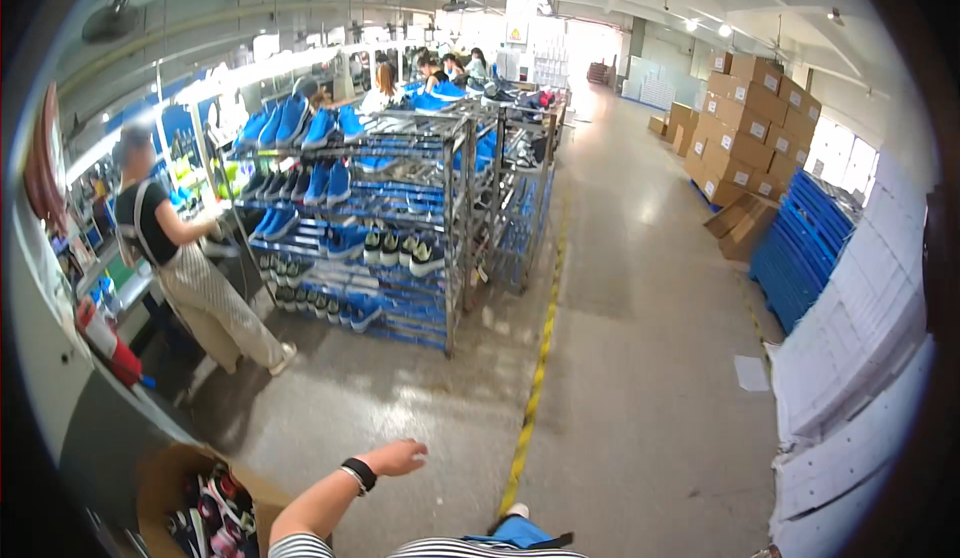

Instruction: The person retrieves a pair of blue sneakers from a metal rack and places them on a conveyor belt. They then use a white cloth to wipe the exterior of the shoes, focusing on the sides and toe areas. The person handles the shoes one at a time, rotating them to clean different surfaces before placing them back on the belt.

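My left hand [398,457] reaches forward above the floor, a black band and a light bracelet on its wrist. Its fingers are loosely stretched and apart, with nothing seen in them. Nearest to that forearm is an open cardboard box [262,493] at the lower left, filled with mixed dark, white and pink shoes [215,518]. Something blue with a dark strap [525,532] shows by my striped top at the lower edge; what it is I cannot make out. My right hand is out of the picture.
A metal rack [452,228] of blue and black shoes stands ahead left, beside a person [170,228] at a bench. Yellow-black tape [541,378] runs along the floor. To the right are stacked cartons [745,123], blue pallets [805,243] and white stacked sheets [850,348].
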{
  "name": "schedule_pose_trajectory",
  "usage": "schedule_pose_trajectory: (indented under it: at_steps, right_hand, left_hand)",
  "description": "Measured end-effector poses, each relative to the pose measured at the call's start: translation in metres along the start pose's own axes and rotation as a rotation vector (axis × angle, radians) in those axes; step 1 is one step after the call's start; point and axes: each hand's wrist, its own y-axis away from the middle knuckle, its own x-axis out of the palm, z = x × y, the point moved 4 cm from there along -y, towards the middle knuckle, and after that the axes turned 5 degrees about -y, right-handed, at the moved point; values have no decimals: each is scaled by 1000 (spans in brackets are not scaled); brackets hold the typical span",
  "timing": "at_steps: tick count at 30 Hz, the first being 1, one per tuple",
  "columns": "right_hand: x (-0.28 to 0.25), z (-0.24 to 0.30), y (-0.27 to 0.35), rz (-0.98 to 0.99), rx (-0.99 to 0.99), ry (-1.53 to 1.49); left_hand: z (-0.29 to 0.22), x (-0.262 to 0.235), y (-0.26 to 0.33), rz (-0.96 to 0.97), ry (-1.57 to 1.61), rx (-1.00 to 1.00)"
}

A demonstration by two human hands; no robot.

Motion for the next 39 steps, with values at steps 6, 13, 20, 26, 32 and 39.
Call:
schedule_pose_trajectory:
  at_steps: [6, 13, 20, 26, 32, 39]
  right_hand:
    - [-189, 552, 43, -108, -922, -153]
    - [-248, 941, 277, 330, -2105, 37]
    - [-319, 1152, 305, 212, -2287, 712]
    - [-390, 1386, 301, -207, -2174, 1149]
    - [-341, 1680, 376, -379, -2454, 1019]
    - [-254, 1895, 411, -373, -2471, 897]
  left_hand:
    - [-25, -178, -86, -243, 86, -78]
    - [-22, -407, -172, -787, -155, -161]
    - [12, -588, -335, -662, -541, 81]
    - [69, -720, -454, -481, -733, -156]
    - [151, -820, -535, -347, -649, -604]
    - [266, -955, -620, -411, -524, -860]
